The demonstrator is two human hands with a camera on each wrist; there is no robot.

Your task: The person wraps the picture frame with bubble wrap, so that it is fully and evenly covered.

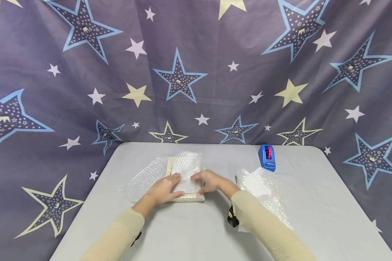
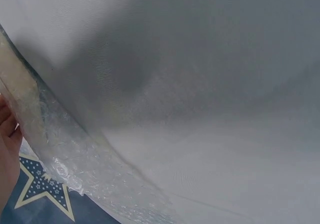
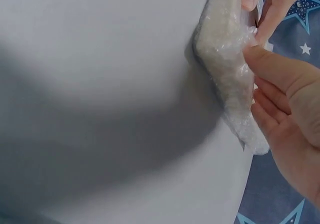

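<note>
A pale, wood-coloured frame (image 1: 168,167), partly covered by clear bubble wrap (image 1: 187,165), lies flat on the table. My left hand (image 1: 164,188) rests on its left side, fingers fairly straight across the wrap and thumb along the near edge. In the left wrist view, only part of the left hand (image 2: 9,156) shows beside the wrapped edge. From the right, my right hand (image 1: 209,180) pinches the bubble wrap at the frame's right side with bent fingers and thumb. The right wrist view shows the thumb of the right hand (image 3: 295,104) against the crinkled wrap (image 3: 227,69).
A loose flap of bubble wrap (image 1: 142,181) spreads left of the frame. To the right, partly under my right sleeve, lies another bubble-wrapped bundle (image 1: 259,185). A blue tape dispenser (image 1: 267,157) with a pink roll stands behind it. The star-patterned cloth (image 1: 196,108) hangs beyond the table (image 1: 222,154).
</note>
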